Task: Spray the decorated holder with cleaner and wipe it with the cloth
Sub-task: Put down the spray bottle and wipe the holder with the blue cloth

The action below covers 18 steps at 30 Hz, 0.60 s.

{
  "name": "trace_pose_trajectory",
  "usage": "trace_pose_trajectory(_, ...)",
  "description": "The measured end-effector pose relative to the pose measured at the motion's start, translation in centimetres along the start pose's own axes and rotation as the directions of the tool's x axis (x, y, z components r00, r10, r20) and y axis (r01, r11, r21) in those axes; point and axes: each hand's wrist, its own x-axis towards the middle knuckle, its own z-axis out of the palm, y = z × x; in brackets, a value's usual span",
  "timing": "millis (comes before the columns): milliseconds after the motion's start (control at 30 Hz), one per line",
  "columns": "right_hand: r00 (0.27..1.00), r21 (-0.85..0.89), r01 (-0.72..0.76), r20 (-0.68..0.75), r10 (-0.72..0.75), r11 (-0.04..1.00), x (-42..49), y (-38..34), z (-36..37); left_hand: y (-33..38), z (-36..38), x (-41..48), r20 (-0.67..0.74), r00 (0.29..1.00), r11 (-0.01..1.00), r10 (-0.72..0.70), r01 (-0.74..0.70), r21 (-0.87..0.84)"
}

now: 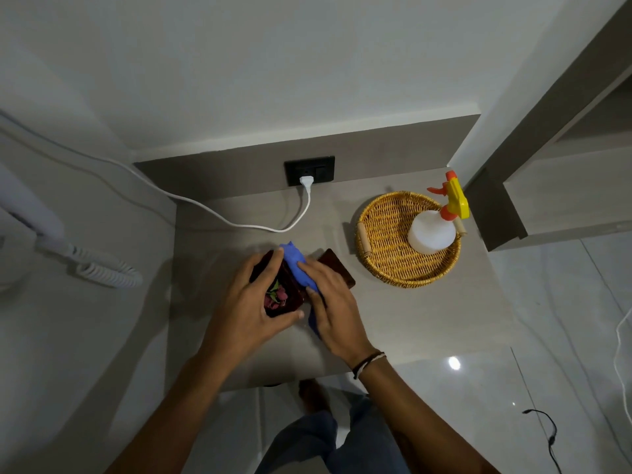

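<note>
On the grey countertop (393, 319), directly under both hands, we find the decorated holder (285, 299), a dark box with a red floral motif showing between the fingers. The left hand (249, 309) clasps it from the near-left side, fingers curled over the far rim and thumb pressed against the near edge, so the holder is pinned in that grip. The right hand (337, 309) lies just right of that grip, palm down with fingers laid together, pressing the blue cloth (297, 265) against the holder's right flank; one bunched end of the cloth protrudes beyond the fingertips, the other trails under the palm toward us. Just beyond the right hand's knuckles lies a dark flat piece (338, 268), possibly the holder's lid; we cannot confirm this. The spray bottle (434, 230) stands upright in the wicker tray (379, 234), well apart to the right of both hands and untouched. We judge the wiping step to be in hand and the spraying already finished, though no wetness can be made out. The next move, in our assessment, calls for the left grip to hold firm or turn the holder while the right hand draws the cloth across the faces now covered by fingers, the left-hand side in particular.
</note>
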Motion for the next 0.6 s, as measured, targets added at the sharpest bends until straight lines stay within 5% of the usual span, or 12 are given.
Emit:
trace_pose_trajectory(167, 0.977, -0.079, -0.214, -0.007, 0.214, 0.974, 1.0, 3.6, -1.6, 0.1, 0.1, -0.6, -0.022, 0.999, 0.999, -0.031, 0.031, -0.014)
trace_pose_trajectory(333, 0.996, 0.206, -0.02, 0.091, 0.001, 0.978, 0.0, -3.4, -1.5, -0.6, 0.4, -0.2, -0.087, 0.996, 0.999, -0.003, -0.001, -0.037)
trace_pose_trajectory(400, 0.99, 0.165, 0.012, 0.136, -0.035, 0.986, -0.2, -2.4, -1.7, -0.9, 0.4, -0.7, -0.067, 0.998, 0.998, -0.007, 0.004, -0.056)
trace_pose_trajectory(533, 0.973, -0.009, -0.223, 0.058, 0.223, 0.975, 0.5, 3.5, -2.1, 0.4, 0.3, -0.8, -0.071, 0.997, 0.999, -0.024, 0.021, -0.038)
trace_pose_trajectory(600, 0.971, 0.029, -0.233, 0.054, 0.231, 0.972, 0.8, 2.7, -2.1, 1.1, 0.5, -0.2, -0.084, 0.996, 1.0, -0.016, 0.014, -0.027)
